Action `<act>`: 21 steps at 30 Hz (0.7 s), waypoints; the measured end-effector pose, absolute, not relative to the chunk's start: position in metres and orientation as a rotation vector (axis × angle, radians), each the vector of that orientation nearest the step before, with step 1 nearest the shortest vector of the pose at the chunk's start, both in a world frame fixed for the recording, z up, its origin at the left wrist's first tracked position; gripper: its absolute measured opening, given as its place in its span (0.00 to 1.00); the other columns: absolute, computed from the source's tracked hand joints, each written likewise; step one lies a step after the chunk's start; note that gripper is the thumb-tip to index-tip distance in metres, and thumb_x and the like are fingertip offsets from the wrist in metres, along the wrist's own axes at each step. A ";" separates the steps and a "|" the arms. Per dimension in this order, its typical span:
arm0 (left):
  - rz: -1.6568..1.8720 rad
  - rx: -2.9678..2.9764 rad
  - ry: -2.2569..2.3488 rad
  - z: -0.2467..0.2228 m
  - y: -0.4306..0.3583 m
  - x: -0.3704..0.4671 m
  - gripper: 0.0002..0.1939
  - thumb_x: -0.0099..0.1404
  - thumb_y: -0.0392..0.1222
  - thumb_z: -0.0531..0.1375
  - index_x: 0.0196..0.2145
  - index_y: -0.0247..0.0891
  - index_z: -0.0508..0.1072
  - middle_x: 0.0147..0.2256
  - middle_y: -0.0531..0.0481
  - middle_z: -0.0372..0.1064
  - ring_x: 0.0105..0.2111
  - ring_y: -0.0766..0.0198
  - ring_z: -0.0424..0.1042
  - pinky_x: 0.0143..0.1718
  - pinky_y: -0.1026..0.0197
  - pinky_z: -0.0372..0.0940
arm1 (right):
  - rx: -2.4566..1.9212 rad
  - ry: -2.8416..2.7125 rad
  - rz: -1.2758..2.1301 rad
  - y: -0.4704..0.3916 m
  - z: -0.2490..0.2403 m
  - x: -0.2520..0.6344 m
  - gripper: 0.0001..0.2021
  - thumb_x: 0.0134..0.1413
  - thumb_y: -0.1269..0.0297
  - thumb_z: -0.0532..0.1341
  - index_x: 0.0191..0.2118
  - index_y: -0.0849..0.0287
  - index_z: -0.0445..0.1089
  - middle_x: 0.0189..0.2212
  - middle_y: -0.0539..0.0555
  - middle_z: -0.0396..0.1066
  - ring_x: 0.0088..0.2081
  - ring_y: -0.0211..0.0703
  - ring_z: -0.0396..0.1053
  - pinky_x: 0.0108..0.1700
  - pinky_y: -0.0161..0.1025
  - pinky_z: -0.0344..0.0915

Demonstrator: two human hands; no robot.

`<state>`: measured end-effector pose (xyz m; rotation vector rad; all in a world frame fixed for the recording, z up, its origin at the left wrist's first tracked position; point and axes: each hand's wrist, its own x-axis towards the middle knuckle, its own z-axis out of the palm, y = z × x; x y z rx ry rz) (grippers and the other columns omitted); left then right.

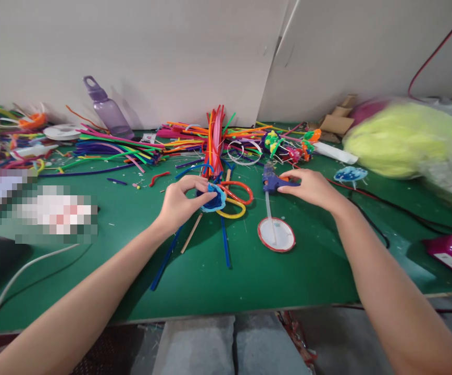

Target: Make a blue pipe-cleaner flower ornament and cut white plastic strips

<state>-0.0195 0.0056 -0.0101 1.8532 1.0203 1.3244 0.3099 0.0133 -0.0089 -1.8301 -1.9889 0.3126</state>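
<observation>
My left hand [185, 200] pinches a blue, frilly-edged piece, dark in the middle and paler at the rim [218, 194]. Its fingers hide part of the piece. Around the handle of a blue glue gun [272, 181] my right hand [308, 188] has its thumb and fingers closed. A whitish glue stick [268, 205] runs from the gun toward a round white dish with a red rim [291, 235]. An orange loop [251, 195] and a yellow loop [239, 214] lie beside my left hand. Below it are a thin wooden stick [191, 235] and blue strips [226, 255].
Bundled colored pipe cleaners [215, 140] line the back of the green table [273, 289]. A purple bottle [112, 115] stands at back left. At right are a blue flower-like piece [350, 174], dark cables [405, 204], a yellow-green bagged bundle [401, 138] and a magenta box [450, 255].
</observation>
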 end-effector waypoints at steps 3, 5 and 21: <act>1.376 1.944 0.975 -0.008 0.004 -0.019 0.10 0.53 0.42 0.68 0.22 0.39 0.71 0.31 0.48 0.74 0.42 0.57 0.74 0.48 0.50 0.67 | -1.789 -2.056 0.228 0.015 -0.011 0.305 0.19 0.48 0.61 0.63 0.47 0.60 0.74 0.47 0.61 0.74 0.49 0.57 0.71 0.53 0.53 0.64; 1.409 2.013 0.933 -0.006 0.003 -0.019 0.09 0.53 0.41 0.68 0.22 0.39 0.71 0.30 0.49 0.74 0.41 0.57 0.73 0.48 0.50 0.67 | -1.702 -2.024 0.089 0.012 -0.005 0.294 0.19 0.49 0.64 0.62 0.48 0.64 0.73 0.48 0.64 0.73 0.52 0.58 0.68 0.56 0.54 0.62; 1.374 2.069 0.809 -0.002 -0.001 -0.019 0.08 0.55 0.46 0.68 0.24 0.43 0.76 0.31 0.48 0.76 0.44 0.55 0.71 0.49 0.48 0.65 | -0.898 -2.082 0.401 -0.028 0.025 0.161 0.10 0.49 0.67 0.64 0.37 0.53 0.63 0.43 0.54 0.70 0.49 0.47 0.67 0.54 0.49 0.63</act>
